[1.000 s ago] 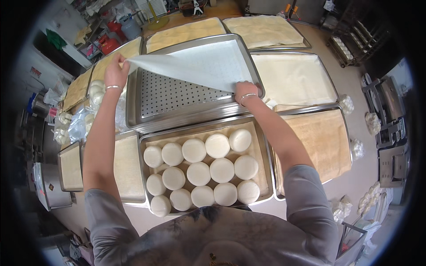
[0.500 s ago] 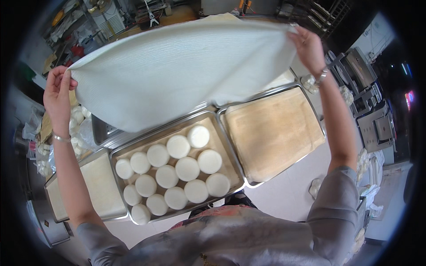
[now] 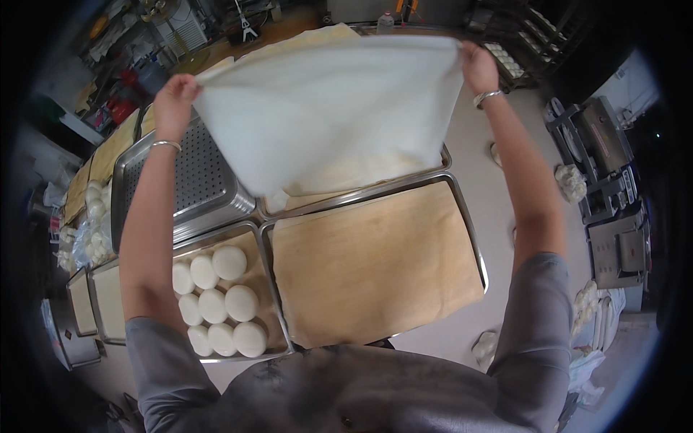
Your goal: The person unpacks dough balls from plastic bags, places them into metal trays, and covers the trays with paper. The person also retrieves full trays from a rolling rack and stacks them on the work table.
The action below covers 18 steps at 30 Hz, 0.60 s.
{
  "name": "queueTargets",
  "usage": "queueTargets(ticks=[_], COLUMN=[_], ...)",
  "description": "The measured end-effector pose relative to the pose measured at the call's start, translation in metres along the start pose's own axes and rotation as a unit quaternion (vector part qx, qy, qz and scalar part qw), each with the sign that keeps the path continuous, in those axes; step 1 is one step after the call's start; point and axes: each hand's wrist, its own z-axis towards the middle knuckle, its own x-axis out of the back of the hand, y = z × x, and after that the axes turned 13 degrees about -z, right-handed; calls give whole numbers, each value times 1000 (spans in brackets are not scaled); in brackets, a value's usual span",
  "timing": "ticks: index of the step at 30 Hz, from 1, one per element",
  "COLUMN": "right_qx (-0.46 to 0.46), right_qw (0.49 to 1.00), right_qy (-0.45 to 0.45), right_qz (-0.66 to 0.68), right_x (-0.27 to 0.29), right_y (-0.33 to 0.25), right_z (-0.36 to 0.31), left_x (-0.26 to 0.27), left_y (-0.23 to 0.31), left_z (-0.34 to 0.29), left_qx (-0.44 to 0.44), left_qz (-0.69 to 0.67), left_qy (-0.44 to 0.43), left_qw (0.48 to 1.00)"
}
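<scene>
A white cloth [image 3: 325, 108] hangs stretched between my two raised hands. My left hand [image 3: 176, 105] grips one upper corner, and my right hand [image 3: 478, 68] pinches the opposite one. The lower part of the cloth droops over a far tray [image 3: 346, 192] holding brownish sheets. Closer to me, a second tray [image 3: 473, 252] carries a tan cloth or paper sheet [image 3: 379, 263]. To its left, round white dough pieces [image 3: 213, 307] sit in rows on a lined metal tray [image 3: 278, 317]; my left forearm hides some of them.
A stack of perforated metal trays [image 3: 191, 166] stands beneath my left hand. Bagged white dough balls [image 3: 97, 216] lie further left. A rack with loaded trays [image 3: 505, 61] is at the far right, and metal equipment [image 3: 613, 195] lines the right side.
My view has shifted right, so the dough tray now appears further left. My hands are closer together and the cloth hangs narrower, over the far tray rather than the perforated trays.
</scene>
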Motion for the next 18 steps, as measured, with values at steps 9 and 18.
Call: queueTargets(ticks=[9, 18], right_qx=[101, 118], right_qw=[988, 935], right_qy=[-19, -334], right_qz=[114, -2], right_x=[-75, -184], right_y=[92, 127], right_z=[-51, -166], left_x=[-77, -133], left_y=[-44, -154], left_z=[-83, -185], left_qx=[62, 183], left_qz=[78, 345], left_qy=[-63, -174], left_qw=[993, 904])
